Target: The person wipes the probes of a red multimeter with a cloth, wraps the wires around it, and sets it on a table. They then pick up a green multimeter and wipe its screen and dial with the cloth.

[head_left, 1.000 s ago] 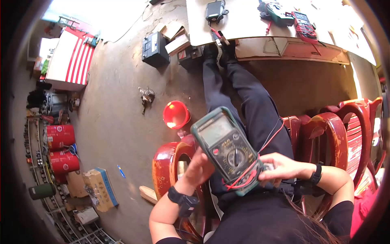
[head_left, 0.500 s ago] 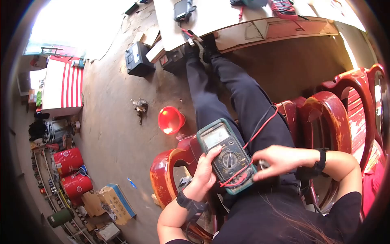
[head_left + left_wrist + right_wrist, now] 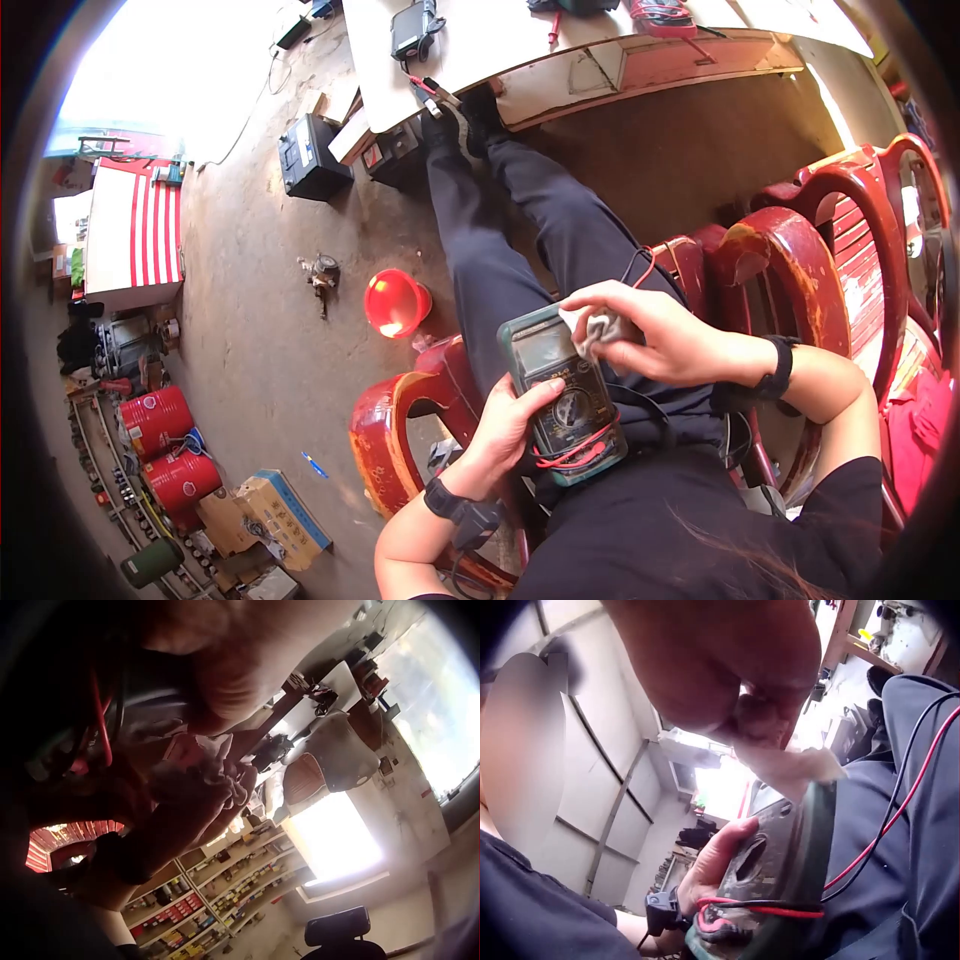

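My left hand grips a green-cased digital multimeter by its left side, thumb lying across the face just above the rotary dial. The meter is tilted over my lap, its red and black test leads wrapped round the lower end. With curled fingers my right hand pinches a crumpled pale cloth at the right edge of the meter's screen. From the right wrist, the cloth shows right at the meter's upper end. The left wrist view is dark, with the bunched cloth between the right fingers.
Red wooden chairs stand on both sides of my legs. Ahead is a white table with clamps, a charger and a red meter. A red bucket, car batteries and a cardboard box are on the floor.
The multimeter has been lowered towards my lap, and my left thumb has come onto its face. My right hand has moved from the lower end up to the screen with the cloth.
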{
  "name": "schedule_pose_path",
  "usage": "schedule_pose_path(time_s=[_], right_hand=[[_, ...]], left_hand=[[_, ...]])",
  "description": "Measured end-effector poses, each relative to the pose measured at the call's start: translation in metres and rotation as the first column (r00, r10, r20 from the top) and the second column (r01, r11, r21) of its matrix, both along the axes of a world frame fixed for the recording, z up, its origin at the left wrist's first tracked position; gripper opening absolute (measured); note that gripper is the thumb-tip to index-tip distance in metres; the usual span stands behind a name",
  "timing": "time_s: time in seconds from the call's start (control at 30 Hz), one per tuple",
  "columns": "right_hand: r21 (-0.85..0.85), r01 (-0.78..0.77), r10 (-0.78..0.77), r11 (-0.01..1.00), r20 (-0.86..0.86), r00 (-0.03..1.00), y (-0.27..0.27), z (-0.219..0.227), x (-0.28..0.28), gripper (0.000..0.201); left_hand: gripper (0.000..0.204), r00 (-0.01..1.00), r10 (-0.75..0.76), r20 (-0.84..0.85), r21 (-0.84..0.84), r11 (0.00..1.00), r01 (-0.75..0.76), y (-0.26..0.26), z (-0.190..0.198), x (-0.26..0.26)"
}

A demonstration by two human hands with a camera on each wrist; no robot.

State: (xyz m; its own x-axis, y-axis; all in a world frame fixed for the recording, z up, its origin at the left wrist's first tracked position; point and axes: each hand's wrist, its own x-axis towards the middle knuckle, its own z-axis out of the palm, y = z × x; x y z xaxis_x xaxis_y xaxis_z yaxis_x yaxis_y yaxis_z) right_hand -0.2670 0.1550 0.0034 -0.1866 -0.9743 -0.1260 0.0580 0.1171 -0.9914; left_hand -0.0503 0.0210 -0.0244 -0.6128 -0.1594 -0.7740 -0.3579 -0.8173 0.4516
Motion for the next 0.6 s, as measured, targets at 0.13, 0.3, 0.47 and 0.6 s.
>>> schedule_pose_path(time_s=[0.13, 0.3, 0.47, 0.6], right_hand=[[-0.090, 0.004, -0.014, 0.996, -0.112, 0.994, -0.013, 0.010, 0.011, 0.038], [-0.253, -0.174, 0.081, 0.952, -0.340, 0.937, -0.035, -0.021, 0.009, 0.029], [-0.090, -0.433, 0.208, 0.897, -0.778, 0.593, -0.023, -0.052, 0.005, 0.023], [-0.039, -0.433, 0.259, 0.901, -0.750, 0.608, -0.020, -0.058, -0.001, 0.024]], left_hand=[[0.050, 1.000, 0.009, 0.023, -0.040, 0.999, -0.008, -0.002, -0.001, 0.006], [0.049, 0.999, -0.011, 0.030, -0.151, 0.988, 0.016, -0.002, 0.001, 0.008], [0.044, 0.993, -0.105, 0.054, -0.145, 0.983, 0.112, -0.003, -0.006, 0.012], [0.044, 0.990, -0.104, 0.096, -0.121, 0.986, 0.115, 0.000, -0.018, 0.012]])
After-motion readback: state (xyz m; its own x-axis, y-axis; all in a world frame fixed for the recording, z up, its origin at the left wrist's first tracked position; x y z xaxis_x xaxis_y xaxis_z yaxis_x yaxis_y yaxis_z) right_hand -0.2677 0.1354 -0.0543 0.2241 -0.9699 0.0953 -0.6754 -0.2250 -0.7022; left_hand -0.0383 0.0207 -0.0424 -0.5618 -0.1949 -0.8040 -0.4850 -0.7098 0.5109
